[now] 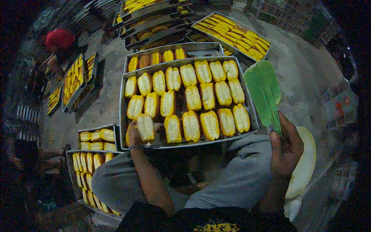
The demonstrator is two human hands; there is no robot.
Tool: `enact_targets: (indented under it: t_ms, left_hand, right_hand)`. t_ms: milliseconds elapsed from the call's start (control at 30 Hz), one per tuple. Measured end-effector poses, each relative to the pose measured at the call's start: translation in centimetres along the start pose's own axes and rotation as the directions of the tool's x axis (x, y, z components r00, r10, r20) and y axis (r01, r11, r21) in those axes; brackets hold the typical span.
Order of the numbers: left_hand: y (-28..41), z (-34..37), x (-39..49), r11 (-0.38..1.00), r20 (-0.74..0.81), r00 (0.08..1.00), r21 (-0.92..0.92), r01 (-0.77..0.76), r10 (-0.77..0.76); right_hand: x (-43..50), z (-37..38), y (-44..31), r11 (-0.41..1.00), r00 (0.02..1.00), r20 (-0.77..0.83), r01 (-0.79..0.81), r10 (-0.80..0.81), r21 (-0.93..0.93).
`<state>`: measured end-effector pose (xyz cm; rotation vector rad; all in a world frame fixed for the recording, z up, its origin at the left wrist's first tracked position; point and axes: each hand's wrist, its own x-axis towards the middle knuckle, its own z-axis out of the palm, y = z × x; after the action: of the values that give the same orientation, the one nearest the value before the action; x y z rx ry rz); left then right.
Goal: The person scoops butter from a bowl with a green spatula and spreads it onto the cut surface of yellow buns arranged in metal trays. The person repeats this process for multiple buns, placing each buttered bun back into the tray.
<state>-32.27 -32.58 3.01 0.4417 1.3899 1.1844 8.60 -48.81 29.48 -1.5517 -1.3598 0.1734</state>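
Note:
A metal tray [158, 134] in front of me holds rows of yellow-crusted bread pieces [191, 126] with their pale cut faces up. My left hand [134, 136] is at its front left corner, gripping one bread piece [145, 127] by its left side. Another piece is partly hidden behind those fingers. Bare metal shows just right of the held piece, and there is a gap in the middle row. On the right, my right hand [287, 148] holds a green flat spatula [262, 90] with its blade pointing up, beside the tray's right wall.
Behind lies another tray [203, 53] with bread. Stacked bread trays [156, 26] rise at the back, and a full tray [232, 36] sits back right. More trays [72, 174] stand by my left knee. A pale basin [304, 162] is beside my right hand. A person [59, 40] is far left.

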Motion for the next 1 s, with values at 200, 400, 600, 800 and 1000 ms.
enact_targets:
  t_ms: [200,400,600,800,1000]
  left_hand:
    - [-1.3,1.2,0.0,0.786,0.124,0.983,0.59,-0.185,0.138]
    - [3.0,1.7,-3.6,0.123,-0.044,0.726,0.991,-0.057,0.686]
    - [2.0,1.0,-3.1,-0.059,-0.387,0.86,0.902,0.428,0.332]
    - [7.0,2.5,-7.8,0.512,-0.184,0.87,0.854,-0.088,0.457]
    - [7.7,8.9,-10.7,0.889,0.384,0.891,-0.455,-0.046,0.243]
  right_hand:
    - [-0.4,-0.2,-0.1,1.0,1.0,0.021,-0.014,0.015,-0.027]
    - [-0.8,-1.3,0.7,0.995,0.999,-0.049,-0.013,0.008,-0.096]
    - [-0.8,-2.5,1.0,0.994,0.983,0.149,-0.106,0.104,0.008]
    - [-0.8,-1.8,0.7,0.982,0.98,0.057,-0.191,0.191,-0.003]
    - [-0.7,-1.7,-1.3,0.732,0.815,0.38,-0.568,0.437,0.376]
